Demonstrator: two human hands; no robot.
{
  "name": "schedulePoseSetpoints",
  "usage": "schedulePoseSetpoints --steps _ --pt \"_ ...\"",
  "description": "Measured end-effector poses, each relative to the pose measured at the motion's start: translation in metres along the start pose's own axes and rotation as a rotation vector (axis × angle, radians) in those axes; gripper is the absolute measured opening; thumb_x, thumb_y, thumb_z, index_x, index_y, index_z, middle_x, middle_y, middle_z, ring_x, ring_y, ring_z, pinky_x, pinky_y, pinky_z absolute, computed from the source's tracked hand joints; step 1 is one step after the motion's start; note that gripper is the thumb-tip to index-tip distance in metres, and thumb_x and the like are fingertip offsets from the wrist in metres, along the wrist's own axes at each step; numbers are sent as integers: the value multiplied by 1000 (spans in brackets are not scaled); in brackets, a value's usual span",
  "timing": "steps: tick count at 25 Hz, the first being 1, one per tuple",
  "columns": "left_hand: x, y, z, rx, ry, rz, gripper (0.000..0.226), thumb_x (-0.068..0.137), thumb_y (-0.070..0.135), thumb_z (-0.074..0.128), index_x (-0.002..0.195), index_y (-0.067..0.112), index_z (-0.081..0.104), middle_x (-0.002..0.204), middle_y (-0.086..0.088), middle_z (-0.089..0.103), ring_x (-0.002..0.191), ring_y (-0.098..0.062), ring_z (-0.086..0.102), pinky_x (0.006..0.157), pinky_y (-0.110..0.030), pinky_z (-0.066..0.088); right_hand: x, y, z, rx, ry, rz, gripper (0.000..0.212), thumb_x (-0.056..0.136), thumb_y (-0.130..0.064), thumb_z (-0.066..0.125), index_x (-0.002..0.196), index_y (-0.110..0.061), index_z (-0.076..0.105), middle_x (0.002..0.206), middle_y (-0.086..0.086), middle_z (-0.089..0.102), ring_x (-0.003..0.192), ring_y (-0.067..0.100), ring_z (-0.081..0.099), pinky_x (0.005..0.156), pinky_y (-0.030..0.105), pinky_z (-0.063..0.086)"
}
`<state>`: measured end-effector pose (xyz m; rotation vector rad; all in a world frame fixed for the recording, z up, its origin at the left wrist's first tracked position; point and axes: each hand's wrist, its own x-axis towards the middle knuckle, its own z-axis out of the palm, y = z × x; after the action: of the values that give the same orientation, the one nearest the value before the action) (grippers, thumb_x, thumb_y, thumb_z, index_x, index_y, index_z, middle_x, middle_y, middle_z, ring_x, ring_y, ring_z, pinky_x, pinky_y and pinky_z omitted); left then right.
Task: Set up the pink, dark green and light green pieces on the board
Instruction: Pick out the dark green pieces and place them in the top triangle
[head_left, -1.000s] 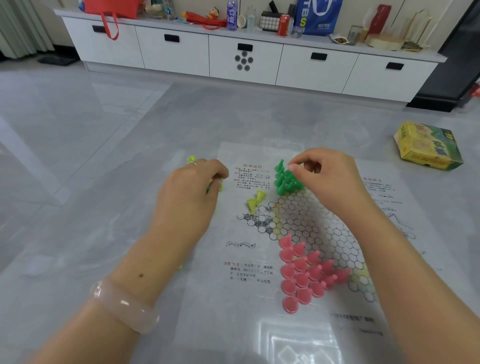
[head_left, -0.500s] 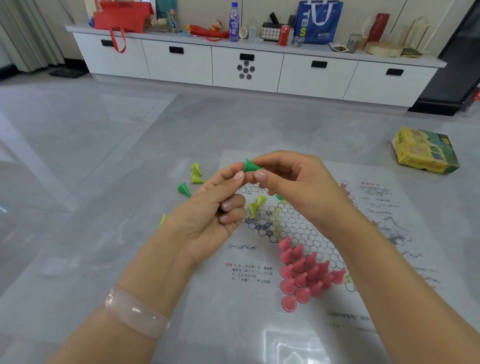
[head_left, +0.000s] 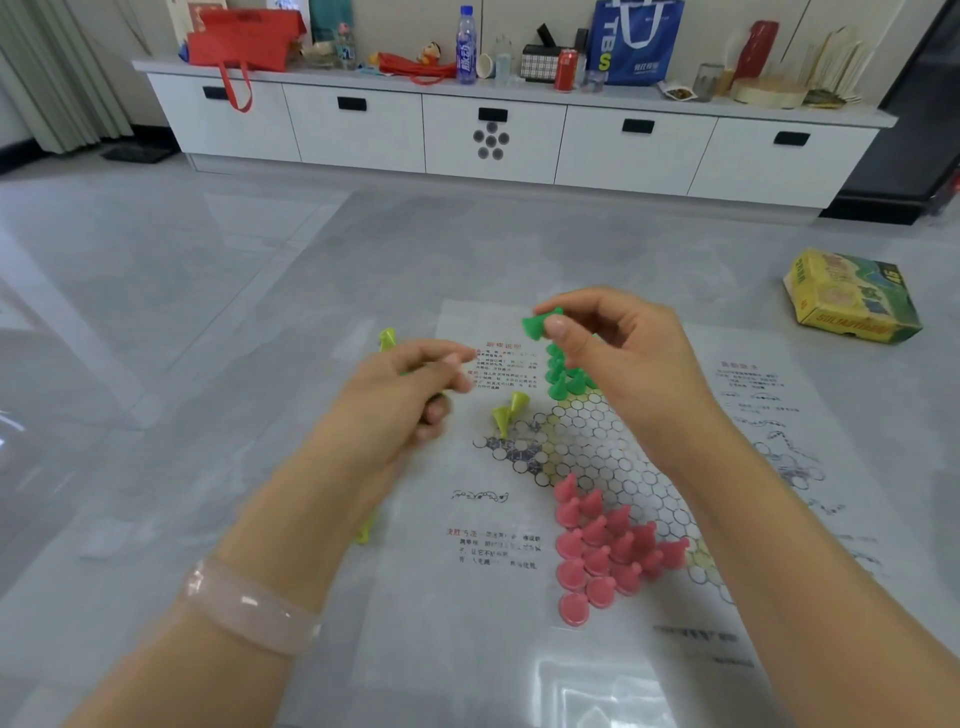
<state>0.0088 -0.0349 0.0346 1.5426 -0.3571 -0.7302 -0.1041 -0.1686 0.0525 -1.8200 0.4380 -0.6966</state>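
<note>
Fingertips (head_left: 557, 327) of your right hand (head_left: 618, 353) pinch one dark green piece (head_left: 535, 326), held above the dark green cluster (head_left: 563, 376) at the board's (head_left: 597, 457) far corner. Your left hand (head_left: 410, 384) is curled (blurred; I cannot tell what it grips). Pink pieces (head_left: 602, 545) stand filled in near you; two light green pieces (head_left: 510, 410) lie tipped at the left corner. Risk: lowering the piece into that tight cluster could topple its neighbours, and your forearm could sweep the pink ones.
</note>
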Motion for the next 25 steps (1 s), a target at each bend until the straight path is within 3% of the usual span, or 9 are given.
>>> schedulePoseSetpoints --steps 2,3,8,12,16,20,23,25 --pt "15 -4 -20 579 304 189 18 90 19 51 76 20 63 60 3 49 57 -17 44 48 -25 29 3 4 -13 2 123 19 17 84 -13 61 83 -29 65 83 -10 68 75 2 58 72 20 51" --pt "22 -6 -30 758 390 232 18 89 24 52 78 18 65 61 2 49 64 -22 46 55 -28 29 4 6 -19 -7 164 22 18 85 -12 61 82 -30 65 83 -9 68 75 3 58 73 21 51" --pt "44 -21 -45 1020 352 196 21 89 29 52 102 19 64 81 -11 60 78 -32 54 69 -33 40 4 12 -33 -90 231 42 18 87 -15 59 82 -32 64 77 -12 65 61 -8 54 56 7 44" --pt "50 -30 -41 1063 346 180 29 87 29 56 113 17 61 102 -17 65 97 -37 58 79 -38 46 7 23 -45 -139 328 105 14 87 -18 58 79 -29 62 69 -8 62 53 -8 54 59 16 48" --pt "46 -30 -41 1006 369 222 19 85 24 58 99 12 61 92 -18 66 86 -35 57 71 -36 44 7 39 -57 -204 347 220 10 89 -17 56 83 -22 64 70 -1 66 58 7 57 61 29 52" --pt "30 -19 -36 898 398 272 14 85 22 60 89 9 63 91 -13 65 71 -24 49 64 -27 34 8 45 -62 -278 359 244 14 90 -10 52 96 -16 64 74 -3 67 63 7 60 63 26 53" --pt "4 -8 -24 763 408 292 12 85 24 60 78 14 63 73 -2 61 55 -13 46 48 -19 35 8 47 -59 -380 325 225 17 90 -9 52 96 -19 63 76 -5 66 69 9 63 69 30 55" --pt "-12 -6 -6 629 323 291 14 83 26 62 72 17 64 65 9 57 52 -7 46 48 -15 36 8 50 -57 -466 318 198 18 90 -8 52 99 -18 64 79 -2 67 76 14 65 71 34 55"
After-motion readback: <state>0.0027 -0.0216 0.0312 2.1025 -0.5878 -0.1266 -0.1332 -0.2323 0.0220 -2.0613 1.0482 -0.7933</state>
